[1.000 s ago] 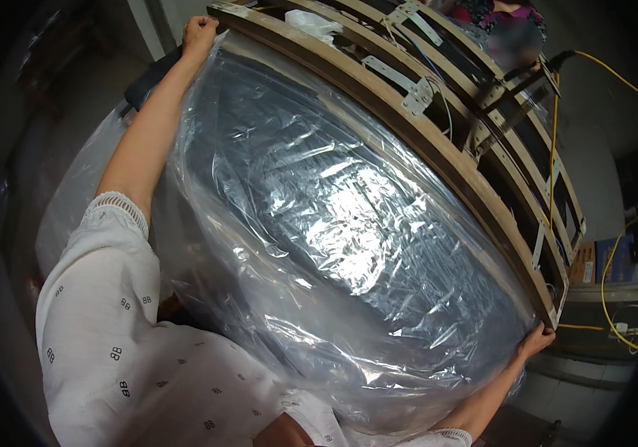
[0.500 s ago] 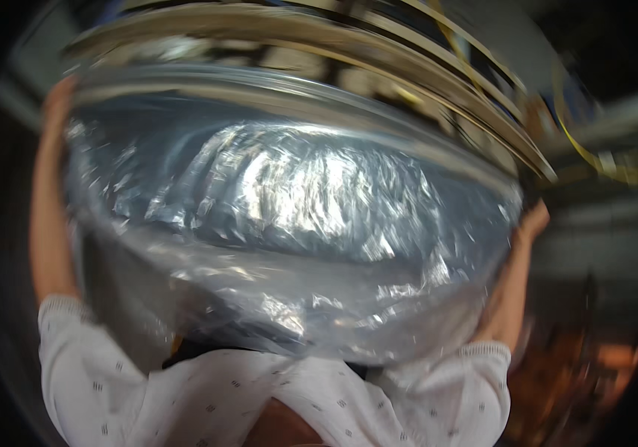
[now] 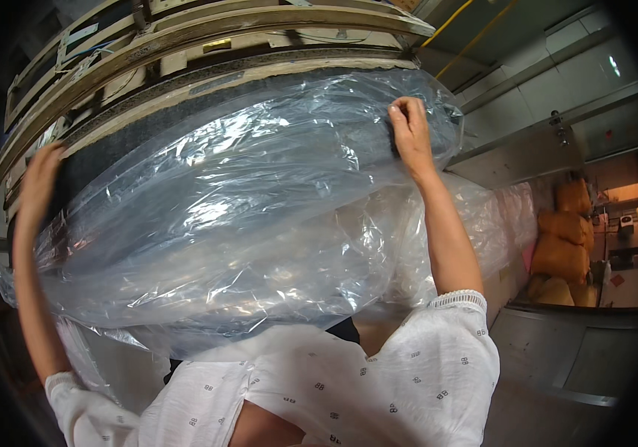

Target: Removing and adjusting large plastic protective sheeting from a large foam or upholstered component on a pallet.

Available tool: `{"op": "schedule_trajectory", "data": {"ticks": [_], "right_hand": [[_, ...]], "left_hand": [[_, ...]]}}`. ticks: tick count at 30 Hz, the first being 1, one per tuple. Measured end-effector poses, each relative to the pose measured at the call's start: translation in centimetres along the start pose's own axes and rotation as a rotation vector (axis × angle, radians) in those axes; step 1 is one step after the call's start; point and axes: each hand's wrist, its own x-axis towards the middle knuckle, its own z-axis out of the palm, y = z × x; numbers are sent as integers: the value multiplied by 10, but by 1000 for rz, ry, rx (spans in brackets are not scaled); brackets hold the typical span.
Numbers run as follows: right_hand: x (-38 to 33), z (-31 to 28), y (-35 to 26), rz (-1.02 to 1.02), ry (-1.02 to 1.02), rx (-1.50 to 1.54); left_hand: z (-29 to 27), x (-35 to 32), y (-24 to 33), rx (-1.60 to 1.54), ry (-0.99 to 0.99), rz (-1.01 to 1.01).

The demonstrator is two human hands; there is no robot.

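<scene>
Dim, fisheye-bent — glare on plastic (image 3: 207, 216)

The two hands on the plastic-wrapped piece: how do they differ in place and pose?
The right hand sits high near the top right corner, fingers curled and pinching the clear plastic wrap; the left hand sits lower at the left end, fingers flatter and blurred. The right hand is sharp, the left is not. Both touch the wrapped dark piece under the wooden frame.

Clear shiny plastic wrap (image 3: 244, 223) over dk grey panel (image 3: 185, 127), white blouse (image 3: 378, 380) w/ small dk print, orange sacks (image 3: 561, 246).
</scene>
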Motion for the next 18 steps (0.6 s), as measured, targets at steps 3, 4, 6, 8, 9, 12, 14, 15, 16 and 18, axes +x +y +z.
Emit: {"op": "schedule_trajectory", "data": {"ticks": [3, 4, 6, 8, 9, 12, 14, 15, 16, 18], "right_hand": [[4, 18, 1, -39, -77, 71], [10, 24, -1, -90, -96, 10], [21, 19, 11, -130, -99, -80], [30, 13, 34, -149, -73, -582], [30, 8, 48, -129, -61, -592], [24, 12, 58, -89, -254, -596], [-11, 28, 9, -264, -305, -560], [-30, 31, -28, -339, -365, -532], [-47, 31, -53, -420, -430, -453], [-51, 30, -84, -438, -465, -357]], "left_hand": [[75, -11, 112, 38, -20, 225], [89, -15, 117, 301, 175, 427], [112, -11, 127, 26, 229, 470], [119, -12, 127, -162, 225, 437], [117, -19, 128, -212, 126, 313], [95, -50, 110, -278, 4, 186], [57, -79, 59, -227, 106, 32], [26, -100, 18, -182, 93, -75], [3, -120, -1, -114, 128, -120], [-53, -166, -51, 89, 156, -29]]}}
